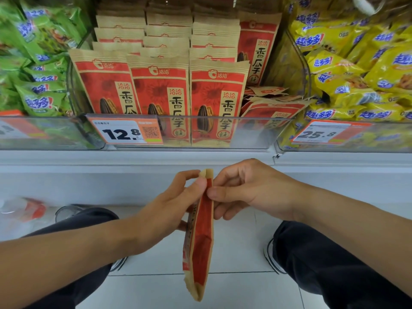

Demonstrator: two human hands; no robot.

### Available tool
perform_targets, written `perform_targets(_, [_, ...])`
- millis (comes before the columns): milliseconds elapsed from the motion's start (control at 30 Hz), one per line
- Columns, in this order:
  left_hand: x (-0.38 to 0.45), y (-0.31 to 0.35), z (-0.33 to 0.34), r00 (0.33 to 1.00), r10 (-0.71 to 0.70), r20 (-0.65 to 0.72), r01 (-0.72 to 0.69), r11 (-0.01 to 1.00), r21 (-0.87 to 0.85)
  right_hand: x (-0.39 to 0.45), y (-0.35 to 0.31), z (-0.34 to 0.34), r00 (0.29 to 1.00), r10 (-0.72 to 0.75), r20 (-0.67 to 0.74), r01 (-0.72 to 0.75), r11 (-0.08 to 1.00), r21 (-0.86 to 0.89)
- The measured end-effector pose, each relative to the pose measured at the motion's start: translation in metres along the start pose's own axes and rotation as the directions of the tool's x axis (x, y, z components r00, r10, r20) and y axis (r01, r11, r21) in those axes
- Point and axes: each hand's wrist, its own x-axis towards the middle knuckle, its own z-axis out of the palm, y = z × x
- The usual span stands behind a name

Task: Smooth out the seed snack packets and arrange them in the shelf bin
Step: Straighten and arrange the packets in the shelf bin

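Red-kraft packet [199,237] | edge-on, long axis vertical | left hand [169,210], right hand [245,192] pinch top, seemingly

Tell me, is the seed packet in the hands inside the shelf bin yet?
Not yet. The seed packet hangs edge-on below the shelf bin, pinched at its top between the left hand and right hand.

Seed packets [160,85] are stood in rows inside the shelf bin [298,63], with several packets [272,103] laid flat at its right. Below and before it, one packet [200,237] is held between both hands.
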Motion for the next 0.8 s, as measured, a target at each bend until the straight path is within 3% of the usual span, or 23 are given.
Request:
perform_targets(233, [0.006, -0.007, 0.002, 0.992, -0.06, -0.108, 0.043, 0.988, -0.149, -0.001, -0.001, 0.003, 1.0, -0.004, -0.003, 0.004, 1.0, 0.001])
perform_targets(400, [0.012, -0.009, -0.001, 0.993, -0.098, -0.07, 0.083, 0.976, -0.201, -0.001, -0.003, 0.003, 1.0, 0.017, -0.007, -0.016, 0.999, 0.029])
perform_targets(567, [0.007, -0.002, -0.003, 0.997, -0.075, -0.011, 0.075, 0.996, -0.052, -0.001, -0.005, 0.003, 0.997, 0.06, -0.058, -0.057, 0.997, 0.053])
perform_targets(800, [0.0, -0.004, -0.008, 0.965, -0.212, 0.155, 0.194, 0.973, 0.128, 0.001, -0.008, -0.005, 0.952, 0.13, -0.277, -0.103, 0.988, 0.112])
